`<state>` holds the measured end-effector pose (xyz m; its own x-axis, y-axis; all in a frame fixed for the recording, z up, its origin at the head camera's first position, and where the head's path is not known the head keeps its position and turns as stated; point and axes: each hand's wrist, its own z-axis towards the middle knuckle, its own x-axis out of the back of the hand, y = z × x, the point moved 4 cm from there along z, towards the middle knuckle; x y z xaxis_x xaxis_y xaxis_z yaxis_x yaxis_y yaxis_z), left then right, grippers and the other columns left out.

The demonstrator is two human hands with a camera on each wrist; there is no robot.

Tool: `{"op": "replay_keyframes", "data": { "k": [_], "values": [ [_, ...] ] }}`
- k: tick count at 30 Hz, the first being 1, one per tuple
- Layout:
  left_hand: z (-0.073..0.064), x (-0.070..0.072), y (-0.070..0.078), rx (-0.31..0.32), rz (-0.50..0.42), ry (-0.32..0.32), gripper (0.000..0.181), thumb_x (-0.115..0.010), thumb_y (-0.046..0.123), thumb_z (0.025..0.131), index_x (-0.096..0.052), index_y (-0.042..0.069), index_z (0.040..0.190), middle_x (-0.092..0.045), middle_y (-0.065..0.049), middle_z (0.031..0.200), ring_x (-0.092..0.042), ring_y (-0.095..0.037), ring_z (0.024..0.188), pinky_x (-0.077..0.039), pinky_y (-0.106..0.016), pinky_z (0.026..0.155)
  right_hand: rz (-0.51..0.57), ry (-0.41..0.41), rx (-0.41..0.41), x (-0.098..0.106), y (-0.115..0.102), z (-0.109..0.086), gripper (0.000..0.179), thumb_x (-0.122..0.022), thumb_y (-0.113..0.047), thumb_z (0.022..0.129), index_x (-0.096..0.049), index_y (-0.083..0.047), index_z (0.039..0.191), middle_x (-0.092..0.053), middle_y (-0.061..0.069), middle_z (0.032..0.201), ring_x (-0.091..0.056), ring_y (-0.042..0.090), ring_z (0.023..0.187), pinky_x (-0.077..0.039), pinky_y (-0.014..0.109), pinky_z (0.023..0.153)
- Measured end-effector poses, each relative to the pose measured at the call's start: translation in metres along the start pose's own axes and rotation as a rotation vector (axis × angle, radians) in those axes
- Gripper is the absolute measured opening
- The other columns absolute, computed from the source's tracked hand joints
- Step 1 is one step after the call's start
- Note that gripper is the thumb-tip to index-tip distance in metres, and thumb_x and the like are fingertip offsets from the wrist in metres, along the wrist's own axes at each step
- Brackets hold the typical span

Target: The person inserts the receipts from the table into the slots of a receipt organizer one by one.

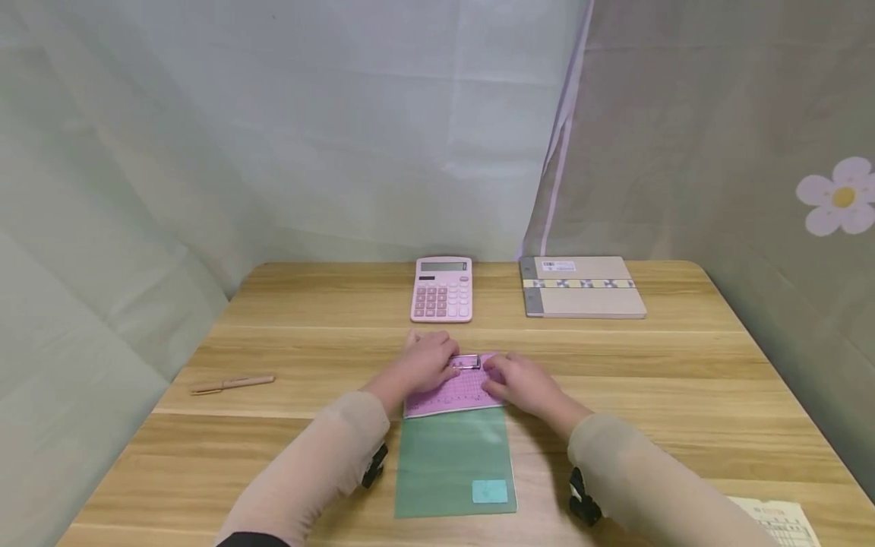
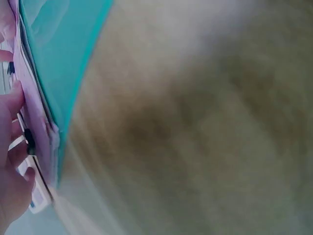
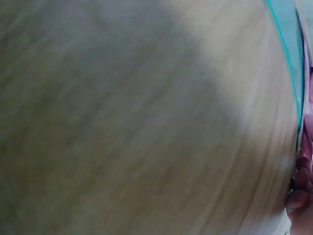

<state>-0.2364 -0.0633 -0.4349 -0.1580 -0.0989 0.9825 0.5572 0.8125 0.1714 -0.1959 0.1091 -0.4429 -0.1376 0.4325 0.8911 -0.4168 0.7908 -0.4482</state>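
Observation:
A pink clipboard point(image 1: 454, 395) with a printed grid lies over the far part of a green folder point(image 1: 451, 456), a metal clip point(image 1: 468, 362) at its top edge. My left hand point(image 1: 429, 363) grips its upper left part beside the clip, thumb on the pink face. At the upper right, my right hand point(image 1: 525, 385) holds the edge with bent fingers. In the left wrist view, pink layers point(image 2: 36, 105) stand along the left side, fingers around their edge. Only a few curled fingers point(image 3: 299, 200) show at the right wrist view's border.
Beyond the hands stands a pink calculator point(image 1: 441, 290), with a beige notebook point(image 1: 581, 287) to its right. A tan pen point(image 1: 234, 384) lies at the left. Part of a printed paper point(image 1: 782, 520) shows at the lower right. Curtains hang behind the wooden table point(image 1: 683, 380).

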Motion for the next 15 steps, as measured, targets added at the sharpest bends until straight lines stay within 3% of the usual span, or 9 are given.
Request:
{"op": "replay_keyframes", "data": {
  "k": [4,9,15],
  "values": [
    [-0.004,-0.007,-0.005,0.008,-0.094,0.005,0.037,-0.056,0.042,0.091,-0.054,0.017,0.119,-0.049,-0.004,0.121,-0.041,-0.026,0.115,-0.028,-0.048,0.097,0.056,-0.042,0.017,0.005,0.005,-0.004,0.035,-0.068,-0.03,0.086,-0.062,-0.012,0.116,-0.062,0.008,0.104,-0.059,0.023,0.092,-0.046,0.042,0.082],
    [-0.008,-0.011,-0.012,0.031,-0.202,0.012,0.042,-0.054,0.043,0.092,-0.052,0.017,0.125,-0.047,-0.004,0.124,-0.039,-0.023,0.111,-0.027,-0.046,0.097,0.135,-0.116,0.021,0.02,0.023,-0.012,0.039,-0.066,-0.024,0.087,-0.059,-0.008,0.122,-0.057,0.002,0.09,-0.051,0.014,0.076,-0.045,0.034,0.069],
    [-0.007,-0.013,-0.014,0.019,-0.225,0.023,0.04,-0.055,0.042,0.092,-0.053,0.017,0.123,-0.048,-0.003,0.12,-0.039,-0.021,0.106,-0.029,-0.042,0.093,0.152,-0.158,0.023,0.049,0.051,-0.034,0.041,-0.067,-0.022,0.086,-0.058,-0.002,0.12,-0.059,0.011,0.104,-0.057,0.021,0.09,-0.048,0.041,0.079]
  ]
}}
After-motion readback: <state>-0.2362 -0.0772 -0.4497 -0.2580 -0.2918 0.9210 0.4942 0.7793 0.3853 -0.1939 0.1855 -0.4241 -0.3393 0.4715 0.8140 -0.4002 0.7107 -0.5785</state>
